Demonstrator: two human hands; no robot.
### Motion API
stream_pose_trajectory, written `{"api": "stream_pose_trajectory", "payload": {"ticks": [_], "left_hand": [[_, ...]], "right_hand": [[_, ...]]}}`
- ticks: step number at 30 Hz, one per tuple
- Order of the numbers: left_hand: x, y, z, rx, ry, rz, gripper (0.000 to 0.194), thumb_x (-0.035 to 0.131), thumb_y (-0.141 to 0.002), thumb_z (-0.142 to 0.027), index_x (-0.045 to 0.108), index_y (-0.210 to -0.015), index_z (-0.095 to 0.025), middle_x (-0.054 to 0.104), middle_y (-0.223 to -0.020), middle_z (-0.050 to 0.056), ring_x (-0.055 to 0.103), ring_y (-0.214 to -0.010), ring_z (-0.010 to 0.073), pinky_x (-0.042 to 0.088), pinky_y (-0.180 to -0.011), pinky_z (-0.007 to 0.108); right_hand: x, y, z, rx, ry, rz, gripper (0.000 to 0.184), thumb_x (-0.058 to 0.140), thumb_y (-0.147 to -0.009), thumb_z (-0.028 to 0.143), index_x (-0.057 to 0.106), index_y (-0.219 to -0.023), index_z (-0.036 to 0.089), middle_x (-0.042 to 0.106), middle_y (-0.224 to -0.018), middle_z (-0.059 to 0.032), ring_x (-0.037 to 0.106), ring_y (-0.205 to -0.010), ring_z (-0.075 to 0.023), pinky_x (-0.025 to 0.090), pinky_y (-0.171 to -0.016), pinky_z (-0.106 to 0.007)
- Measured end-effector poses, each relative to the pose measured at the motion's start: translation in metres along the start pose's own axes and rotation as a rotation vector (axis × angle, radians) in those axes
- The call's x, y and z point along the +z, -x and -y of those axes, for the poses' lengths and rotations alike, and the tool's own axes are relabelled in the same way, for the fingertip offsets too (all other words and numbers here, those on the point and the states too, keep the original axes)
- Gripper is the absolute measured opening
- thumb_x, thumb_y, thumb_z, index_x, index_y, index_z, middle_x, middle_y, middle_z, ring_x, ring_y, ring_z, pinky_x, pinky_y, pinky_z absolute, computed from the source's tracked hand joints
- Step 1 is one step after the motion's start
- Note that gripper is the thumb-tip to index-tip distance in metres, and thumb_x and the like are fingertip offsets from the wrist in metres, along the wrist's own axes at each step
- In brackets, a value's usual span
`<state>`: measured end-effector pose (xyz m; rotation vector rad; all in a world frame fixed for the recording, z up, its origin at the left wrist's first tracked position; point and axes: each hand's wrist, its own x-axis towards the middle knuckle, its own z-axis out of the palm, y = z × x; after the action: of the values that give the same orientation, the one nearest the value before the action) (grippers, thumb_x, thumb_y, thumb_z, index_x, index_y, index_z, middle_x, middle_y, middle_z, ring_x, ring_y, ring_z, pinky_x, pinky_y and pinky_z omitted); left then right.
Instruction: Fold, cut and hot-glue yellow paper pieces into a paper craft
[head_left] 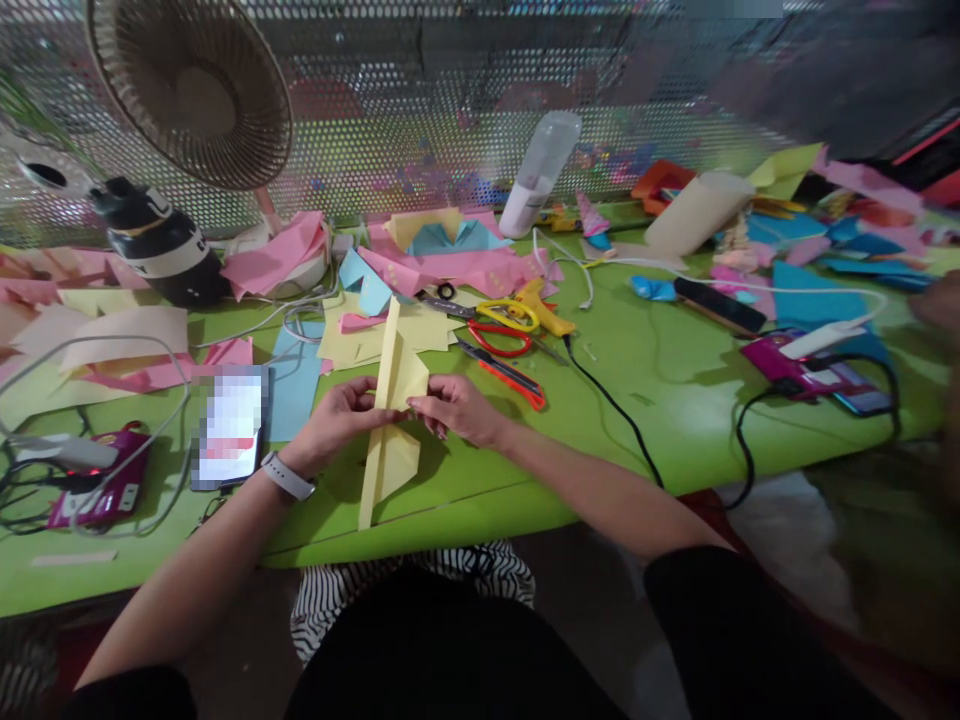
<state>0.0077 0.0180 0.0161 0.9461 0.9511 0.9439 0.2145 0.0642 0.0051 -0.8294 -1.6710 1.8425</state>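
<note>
A folded piece of yellow paper (pixel 399 462) with a long straight strip along its left side stands between my hands, over the front of the green table. My left hand (pixel 346 412) pinches the strip near its middle, thumb in front. On the other side, my right hand (pixel 455 408) has its fingertips closed on the paper's right edge. Beyond the paper lie scissors with red and yellow handles (pixel 501 338), a red utility knife (pixel 517 382) and a yellow glue gun (pixel 546 308). Loose yellow sheets (pixel 349 345) lie just behind my left hand.
A phone (pixel 229 428) and a purple power strip (pixel 112 478) with cables lie on the left. Along the back stand a fan (pixel 195 90), a dark bottle (pixel 165 240) and a clear bottle (pixel 541 170). Another purple power strip (pixel 814 365) lies right, near coloured paper scraps.
</note>
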Motion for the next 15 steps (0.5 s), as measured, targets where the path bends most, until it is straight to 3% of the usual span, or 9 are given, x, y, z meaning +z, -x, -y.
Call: {"api": "stream_pose_trajectory", "payload": {"ticks": [8, 15], "left_hand": [[-0.0020, 0.0000, 0.0004, -0.014, 0.009, -0.024, 0.049, 0.087, -0.069, -0.019, 0.065, -0.112, -0.010, 0.079, -0.087, 0.009, 0.076, -0.077, 0.0175, 0.060, -0.074, 0.026], [0.0005, 0.0012, -0.0016, 0.028, 0.003, 0.023, 0.046, 0.083, -0.070, -0.015, 0.067, -0.112, -0.009, 0.078, -0.083, 0.008, 0.076, -0.080, 0.0190, 0.060, -0.077, 0.029]], "right_hand": [[0.0009, -0.0012, 0.0003, 0.005, -0.048, -0.008, 0.027, 0.078, -0.076, 0.040, 0.062, -0.072, 0.019, 0.061, -0.054, 0.0052, 0.049, -0.041, -0.0044, 0.041, -0.035, -0.016], [-0.0014, -0.0010, -0.0053, 0.003, -0.026, 0.008, 0.026, 0.074, -0.081, 0.041, 0.062, -0.075, 0.019, 0.062, -0.057, 0.0045, 0.049, -0.042, -0.0041, 0.042, -0.036, -0.016]]}}
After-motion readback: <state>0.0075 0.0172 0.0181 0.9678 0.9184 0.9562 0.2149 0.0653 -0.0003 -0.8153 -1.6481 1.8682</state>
